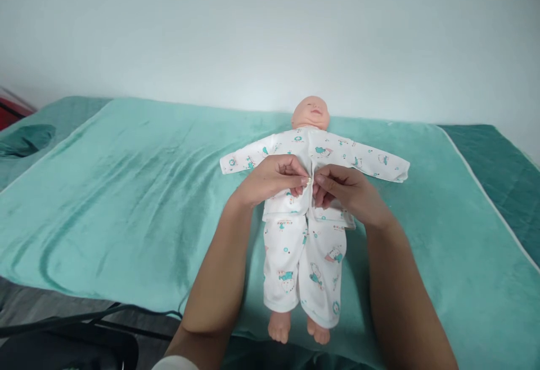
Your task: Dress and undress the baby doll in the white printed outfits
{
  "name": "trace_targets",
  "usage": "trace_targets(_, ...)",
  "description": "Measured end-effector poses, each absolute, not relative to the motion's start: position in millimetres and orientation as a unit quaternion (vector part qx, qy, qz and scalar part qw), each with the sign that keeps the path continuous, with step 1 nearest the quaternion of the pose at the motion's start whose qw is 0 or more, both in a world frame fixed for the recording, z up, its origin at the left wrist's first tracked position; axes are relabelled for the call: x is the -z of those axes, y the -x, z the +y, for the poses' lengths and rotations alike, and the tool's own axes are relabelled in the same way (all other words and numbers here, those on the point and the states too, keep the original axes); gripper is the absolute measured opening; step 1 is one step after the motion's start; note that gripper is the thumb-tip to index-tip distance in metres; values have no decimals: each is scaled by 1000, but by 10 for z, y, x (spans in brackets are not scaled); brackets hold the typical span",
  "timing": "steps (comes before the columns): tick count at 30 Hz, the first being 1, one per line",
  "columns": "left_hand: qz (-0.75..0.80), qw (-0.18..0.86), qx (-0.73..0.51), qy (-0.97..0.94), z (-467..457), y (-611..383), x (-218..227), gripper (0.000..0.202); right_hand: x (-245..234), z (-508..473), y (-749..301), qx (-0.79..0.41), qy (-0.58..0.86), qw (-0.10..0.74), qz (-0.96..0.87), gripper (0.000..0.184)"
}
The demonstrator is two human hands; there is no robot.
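As doll [311,113] lies in PJ top [295,144], L hand [276,177] + R hand [352,191], fingers [295,181] pinching its front [312,159]

Bare left hand [276,180], bare right hand [350,189]; forearms [217,263] uncovered too, narrowing to slim wrists [242,200]; and there, bottom left, a rounded white sleeve edge [175,363], it seems!

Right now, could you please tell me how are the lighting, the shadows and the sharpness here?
Head view: soft light, the wall brightest near the head of the doll; head view: dark shading on the green cover along both sides of the doll's legs; head view: left hand and right hand fairly sharp, without strong motion blur.
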State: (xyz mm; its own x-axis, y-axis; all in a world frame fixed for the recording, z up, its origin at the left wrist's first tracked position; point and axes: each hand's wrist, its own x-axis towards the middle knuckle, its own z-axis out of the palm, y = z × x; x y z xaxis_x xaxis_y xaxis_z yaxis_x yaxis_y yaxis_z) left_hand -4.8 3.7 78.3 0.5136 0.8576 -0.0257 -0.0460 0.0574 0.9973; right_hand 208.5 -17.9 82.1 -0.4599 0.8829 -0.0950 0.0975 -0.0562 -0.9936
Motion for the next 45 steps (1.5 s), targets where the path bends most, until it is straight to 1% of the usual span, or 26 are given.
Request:
trace_targets(6,355,641,-345,-586,46,41,-780,19,-763,-167,-2068,-606,409,351,-586,25)
trace_targets(11,359,639,-342,-588,40,42,-791,14,-766,-180,-2060,-588,425,342,-598,20)
trace_targets(16,377,626,-335,-596,17,25,-818,9,-795,-190,-2049,-588,442,328,-593,19)
trace_targets(25,396,598,-317,-621,-20,6,-872,3,-768,-197,-2015,-568,454,333,-600,22)
trace_targets(30,399,587,-317,-628,-25,3,-861,8,-770,-212,-1992,-553,463,335,-606,21)
trace_targets(34,412,568,-315,-639,-39,-22,-855,3,-765,-213,-1986,-552,464,336,-605,20)
trace_targets(41,439,537,-314,-648,-61,-29,-885,10,-765,-208,-1987,-558,460,339,-602,23)
trace_targets(45,422,561,-333,-630,-44,-26,-868,23,-784,-212,-1990,-559,462,340,-599,23)
